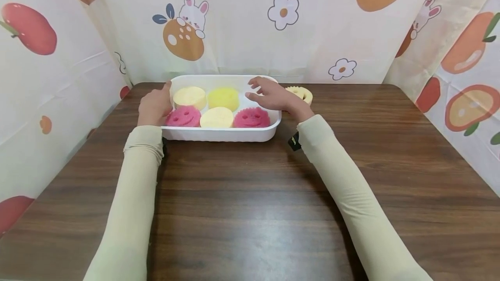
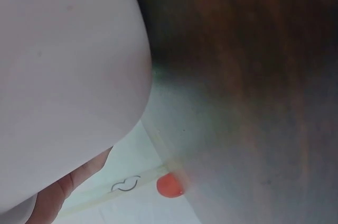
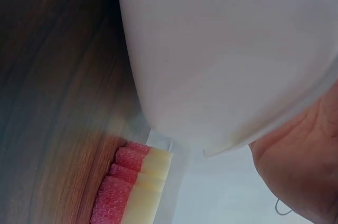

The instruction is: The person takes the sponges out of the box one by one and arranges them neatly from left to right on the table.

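Observation:
A white tray (image 1: 218,134) stands toward the back of the table. Inside it lie round sponges: a pink smiley one (image 1: 183,117) at front left, a pale yellow one (image 1: 216,118) at front middle and another pink smiley one (image 1: 251,118) at front right. Behind these are a cream one (image 1: 189,97) and a bright yellow one (image 1: 223,99). My left hand (image 1: 153,105) holds the tray's left rim; its grip is partly hidden. Above the tray's right side hovers my right hand (image 1: 271,93), its fingers loosely bent and holding nothing.
Just right of the tray, partly behind my right wrist, is a yellow smiley sponge (image 1: 301,93), with a pink layer (image 3: 113,195) in the right wrist view. Patterned cloth (image 1: 242,21) hangs behind the brown wooden table (image 1: 234,211) and along both sides.

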Tool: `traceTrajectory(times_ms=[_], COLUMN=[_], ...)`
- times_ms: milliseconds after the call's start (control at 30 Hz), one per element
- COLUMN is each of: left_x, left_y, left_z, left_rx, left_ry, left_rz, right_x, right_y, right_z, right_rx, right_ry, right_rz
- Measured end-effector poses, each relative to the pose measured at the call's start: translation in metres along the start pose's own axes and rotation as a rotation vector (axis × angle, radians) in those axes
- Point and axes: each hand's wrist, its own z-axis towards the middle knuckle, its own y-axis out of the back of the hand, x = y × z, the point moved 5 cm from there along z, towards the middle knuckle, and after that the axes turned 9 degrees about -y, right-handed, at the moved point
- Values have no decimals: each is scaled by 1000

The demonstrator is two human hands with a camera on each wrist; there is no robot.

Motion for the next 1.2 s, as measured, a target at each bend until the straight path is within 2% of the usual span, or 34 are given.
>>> traceTrajectory(times_ms=[200, 467, 733, 1000, 1200], left_x=[-2, -3, 1, 4, 2], left_y=[2, -2, 0, -1, -2], left_z=[-3, 0, 0, -5, 0], left_rx=[6, 16, -14, -9, -11], left_ry=[1, -8, -24, -13, -30], left_rz=[-3, -24, 6, 19, 3], right_x=[4, 3, 10, 10, 9], right_y=[-4, -8, -14, -23, -23], right_z=[3, 5, 6, 11, 14], right_rx=[8, 45, 86, 100, 93], right_ry=[40, 45, 46, 66, 78], right_rz=[-16, -48, -64, -106, -118])
